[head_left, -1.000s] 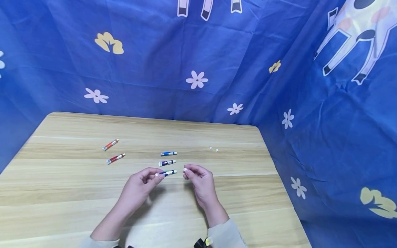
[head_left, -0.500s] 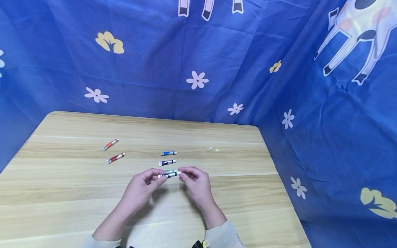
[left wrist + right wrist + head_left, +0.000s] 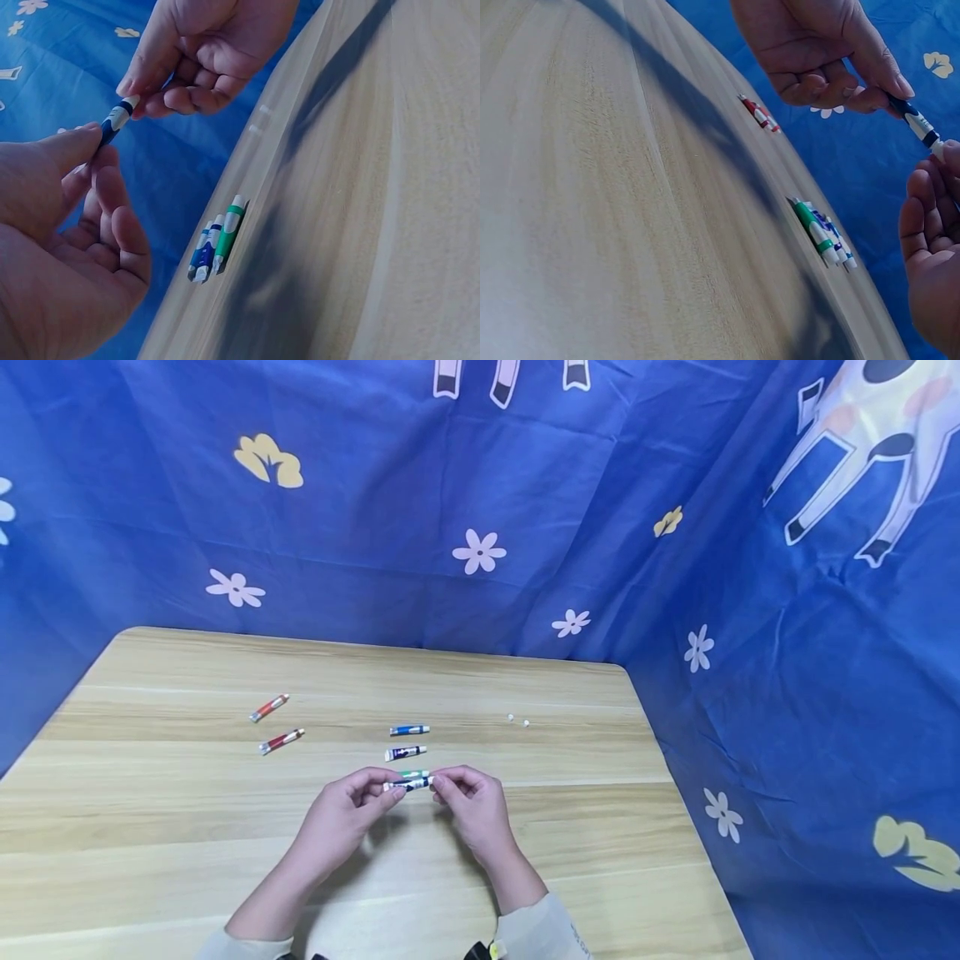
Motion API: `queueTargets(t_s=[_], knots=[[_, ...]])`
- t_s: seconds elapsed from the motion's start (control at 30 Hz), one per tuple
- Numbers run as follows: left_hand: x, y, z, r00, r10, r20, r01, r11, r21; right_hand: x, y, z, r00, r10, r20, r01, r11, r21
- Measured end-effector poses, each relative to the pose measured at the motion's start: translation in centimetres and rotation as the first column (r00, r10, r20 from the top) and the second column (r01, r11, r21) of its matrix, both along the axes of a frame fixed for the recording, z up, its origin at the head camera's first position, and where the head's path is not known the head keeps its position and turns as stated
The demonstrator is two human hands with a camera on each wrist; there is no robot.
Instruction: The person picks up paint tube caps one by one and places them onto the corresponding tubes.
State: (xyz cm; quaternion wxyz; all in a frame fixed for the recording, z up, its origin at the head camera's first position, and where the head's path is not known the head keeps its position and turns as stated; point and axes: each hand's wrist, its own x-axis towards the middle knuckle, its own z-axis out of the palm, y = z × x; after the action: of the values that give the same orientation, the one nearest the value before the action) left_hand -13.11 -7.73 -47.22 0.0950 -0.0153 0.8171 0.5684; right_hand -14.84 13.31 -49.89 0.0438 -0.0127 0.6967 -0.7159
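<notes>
My left hand [image 3: 347, 806] pinches a small dark blue paint tube [image 3: 414, 784] near its crimped end, between thumb and fingertips. Its nozzle points right, held up over the table. At that nozzle my right hand [image 3: 483, 806] pinches the white cap [image 3: 132, 100] with thumb and forefinger, the cap partly hidden by the fingertips. Just behind the held tube lies a green paint tube [image 3: 230, 231]. Beyond it are a purple tube [image 3: 405, 752] and a blue tube [image 3: 409, 730], laid roughly parallel.
Toward the left of the wood-grain table [image 3: 150, 827] lie a dark red tube [image 3: 282, 741] and an orange-red tube [image 3: 269, 707]. Two small white caps [image 3: 527, 723] sit at the back right. A blue patterned curtain [image 3: 360, 527] surrounds the table's far and right edges.
My right hand has moved left, bringing the white cap from apart to the tube's nozzle. The held tube has shifted slightly nearer, and the green tube behind it now shows.
</notes>
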Motion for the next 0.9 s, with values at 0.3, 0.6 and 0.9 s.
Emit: queueTargets(t_s=[0.3, 0.6, 0.9], knots=[[-0.08, 0.24, 0.07, 1.0, -0.015, 0.006, 0.015, 1.0, -0.001, -0.03, -0.23, -0.24, 1.0, 0.007, 0.017, -0.008, 0.999, 0.051], [0.08, 0.37, -0.31, 0.999, -0.034, 0.003, 0.034, 0.999, 0.007, 0.1, -0.56, -0.51, 1.0, -0.01, 0.014, 0.008, 0.987, 0.161], [0.01, 0.18, -0.52, 0.998, -0.057, -0.008, 0.057, 0.998, -0.001, 0.07, -0.64, -0.58, 0.999, 0.02, 0.038, -0.025, 0.99, 0.139]])
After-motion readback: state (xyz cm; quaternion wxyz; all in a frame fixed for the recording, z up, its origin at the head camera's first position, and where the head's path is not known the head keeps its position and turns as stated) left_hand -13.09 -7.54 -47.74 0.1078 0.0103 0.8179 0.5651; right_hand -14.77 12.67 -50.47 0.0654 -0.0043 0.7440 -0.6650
